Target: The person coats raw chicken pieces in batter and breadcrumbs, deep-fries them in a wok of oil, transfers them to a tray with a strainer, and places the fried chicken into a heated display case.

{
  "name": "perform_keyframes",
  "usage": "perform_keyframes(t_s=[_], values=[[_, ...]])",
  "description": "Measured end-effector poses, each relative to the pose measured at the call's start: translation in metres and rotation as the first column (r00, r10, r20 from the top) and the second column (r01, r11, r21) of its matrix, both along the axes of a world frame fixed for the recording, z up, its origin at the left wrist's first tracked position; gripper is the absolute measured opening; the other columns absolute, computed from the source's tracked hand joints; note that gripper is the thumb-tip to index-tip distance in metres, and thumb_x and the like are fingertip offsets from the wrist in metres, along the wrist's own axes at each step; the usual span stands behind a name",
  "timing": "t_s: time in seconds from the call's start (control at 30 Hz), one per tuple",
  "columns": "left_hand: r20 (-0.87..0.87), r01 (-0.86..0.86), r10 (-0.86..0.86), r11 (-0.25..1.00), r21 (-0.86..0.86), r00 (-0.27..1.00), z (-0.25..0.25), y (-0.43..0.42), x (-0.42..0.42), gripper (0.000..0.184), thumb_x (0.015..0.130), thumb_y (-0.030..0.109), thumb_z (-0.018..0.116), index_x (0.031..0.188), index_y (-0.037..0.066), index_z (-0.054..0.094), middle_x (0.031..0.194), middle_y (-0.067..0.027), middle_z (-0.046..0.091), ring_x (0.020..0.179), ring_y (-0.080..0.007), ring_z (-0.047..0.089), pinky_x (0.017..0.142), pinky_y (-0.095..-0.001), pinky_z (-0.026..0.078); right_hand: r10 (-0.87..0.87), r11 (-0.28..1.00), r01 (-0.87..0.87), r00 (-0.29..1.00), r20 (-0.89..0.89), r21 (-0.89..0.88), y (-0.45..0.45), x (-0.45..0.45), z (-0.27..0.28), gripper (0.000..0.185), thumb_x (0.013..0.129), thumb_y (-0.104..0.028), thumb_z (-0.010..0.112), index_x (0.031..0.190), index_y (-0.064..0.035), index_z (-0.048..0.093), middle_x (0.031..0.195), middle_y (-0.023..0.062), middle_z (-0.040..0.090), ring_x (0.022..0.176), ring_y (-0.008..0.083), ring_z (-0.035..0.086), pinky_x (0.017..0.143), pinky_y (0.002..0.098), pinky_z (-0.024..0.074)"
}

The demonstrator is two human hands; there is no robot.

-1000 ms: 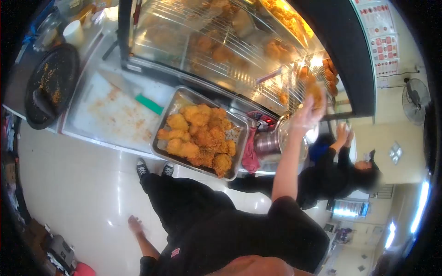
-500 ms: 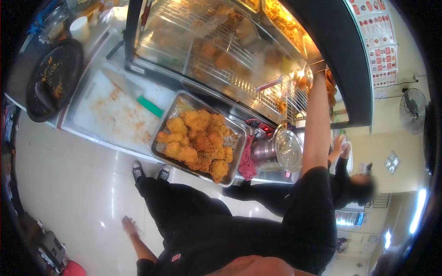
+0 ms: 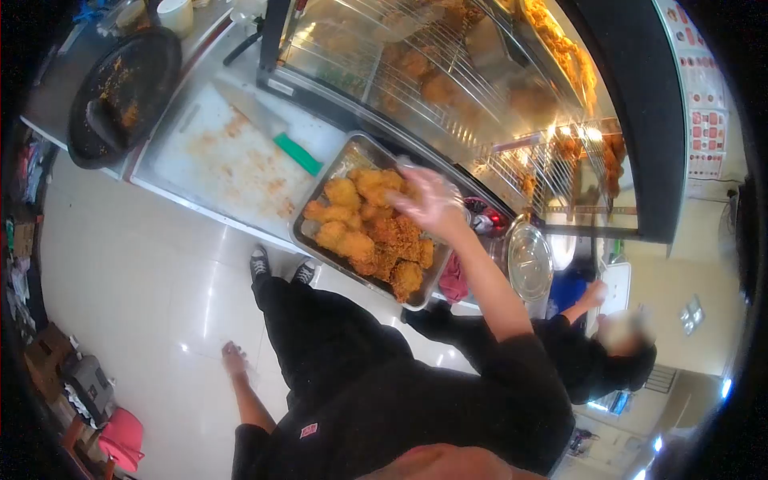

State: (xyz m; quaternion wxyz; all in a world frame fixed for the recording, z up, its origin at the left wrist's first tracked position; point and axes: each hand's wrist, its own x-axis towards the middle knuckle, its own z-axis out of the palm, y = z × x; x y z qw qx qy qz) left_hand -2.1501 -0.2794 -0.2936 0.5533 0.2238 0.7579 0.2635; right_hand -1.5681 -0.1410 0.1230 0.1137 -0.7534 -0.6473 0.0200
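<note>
My right hand (image 3: 432, 198), in a clear plastic glove, reaches over a metal tray (image 3: 362, 282) heaped with breaded fried chicken (image 3: 376, 224). Its fingers are spread above the pieces at the side toward the cabinet, and I see nothing held in them. Whether the fingertips touch the chicken I cannot tell. My left hand (image 3: 234, 358) hangs low beside my body over the floor, loosely open and apart from any object.
A glass display cabinet (image 3: 384, 88) with wire racks of fried food stands behind the tray. Beside the tray, a green-handled knife (image 3: 296, 154) rests on a white cutting board (image 3: 216, 168). A black pan (image 3: 152, 88), a lidded pot (image 3: 530, 260) and a co-worker (image 3: 560, 352) flank the counter.
My right hand has come out of the cabinet and down over the tray of chicken. My left hand still hangs at my side. The co-worker's arm has shifted.
</note>
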Motion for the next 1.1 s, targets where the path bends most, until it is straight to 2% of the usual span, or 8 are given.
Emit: perform_keyframes(t_s=[0.17,0.3,0.37,0.6,0.8,0.87,1.0,1.1], values=[[-0.012,-0.020,0.020,1.000,0.016,1.000,0.045,0.021,0.016,0.028,0.093,0.028,0.047,0.117,0.015,0.047,0.087,-0.0025,0.055,0.062,-0.0139,0.053,0.047,-0.0259,0.042,-0.021,0.929,0.045,0.997,0.070,-0.367,0.054,-0.001,-0.080,0.067,0.079,-0.047,0.058,0.133,-0.0116,0.040,0.133,0.0184,0.041,0.115,0.0360,0.047,0.097,0.0439,0.0382],[-0.014,0.070,-0.070,0.997,0.036,0.997,0.035,0.011,-0.006,0.031,0.094,0.027,0.045,0.121,0.011,0.045,0.101,-0.0097,0.056,0.074,-0.0166,0.055,0.055,-0.0269,0.046,-0.196,0.836,0.175,0.981,0.015,-0.521,0.062,-0.020,-0.058,0.069,0.078,-0.038,0.060,0.136,-0.0106,0.034,0.135,0.0194,0.038,0.119,0.0355,0.042,0.098,0.0429,0.0370],[-0.040,0.098,-0.094,0.991,0.090,0.995,-0.010,0.009,-0.030,0.031,0.094,0.027,0.044,0.121,0.012,0.045,0.100,-0.0089,0.056,0.073,-0.0167,0.055,0.053,-0.0272,0.045,-0.250,0.894,0.240,0.968,0.024,-0.379,0.056,-0.023,-0.076,0.068,0.076,-0.036,0.061,0.133,-0.0076,0.036,0.133,0.0189,0.039,0.119,0.0349,0.042,0.097,0.0433,0.0371],[-0.057,0.104,-0.103,0.994,0.019,0.993,0.033,0.034,-0.004,0.033,0.092,0.028,0.043,0.119,0.010,0.047,0.090,-0.0066,0.057,0.066,-0.0161,0.055,0.049,-0.0273,0.044,-0.197,0.948,0.189,0.980,-0.007,-0.256,0.047,-0.026,-0.081,0.065,0.072,-0.027,0.066,0.126,-0.0030,0.042,0.119,0.0178,0.046,0.111,0.0356,0.046,0.095,0.0437,0.0387],[-0.048,0.123,-0.122,0.992,0.032,0.991,0.035,0.045,0.009,0.033,0.091,0.026,0.044,0.120,0.011,0.046,0.090,-0.0072,0.057,0.067,-0.0168,0.055,0.050,-0.0275,0.043,-0.250,0.958,0.264,0.960,-0.124,0.110,0.010,-0.004,-0.044,0.066,0.070,-0.027,0.065,0.126,0.0008,0.042,0.114,0.0200,0.051,0.107,0.0342,0.049,0.093,0.0413,0.0418],[-0.046,0.112,-0.112,0.994,-0.011,0.993,0.042,0.043,0.011,0.033,0.091,0.025,0.044,0.121,0.011,0.046,0.091,-0.0076,0.057,0.068,-0.0171,0.055,0.050,-0.0276,0.043,-0.267,0.858,0.280,0.959,-0.091,0.430,-0.031,0.006,-0.013,0.061,0.070,-0.025,0.067,0.121,0.0003,0.046,0.106,0.0191,0.056,0.101,0.0331,0.054,0.090,0.0419,0.0444],[-0.041,0.081,-0.083,0.995,-0.061,0.996,0.043,0.034,0.012,0.034,0.091,0.025,0.044,0.123,0.013,0.045,0.093,-0.0084,0.057,0.070,-0.0179,0.056,0.051,-0.0278,0.044,-0.560,0.563,0.312,0.825,0.076,0.765,-0.079,0.083,0.060,0.058,0.068,-0.017,0.072,0.122,-0.0084,0.050,0.108,0.0134,0.059,0.104,0.0304,0.055,0.094,0.0429,0.0438],[-0.056,0.122,-0.125,0.991,-0.058,0.991,0.031,0.026,0.009,0.035,0.092,0.027,0.045,0.124,0.013,0.045,0.095,-0.0088,0.057,0.072,-0.0186,0.056,0.052,-0.0288,0.044,-0.730,0.553,0.466,0.671,0.131,0.691,-0.081,0.121,0.129,0.064,0.070,-0.027,0.071,0.127,-0.0105,0.047,0.126,0.0146,0.050,0.118,0.0334,0.045,0.096,0.0424,0.0413]])
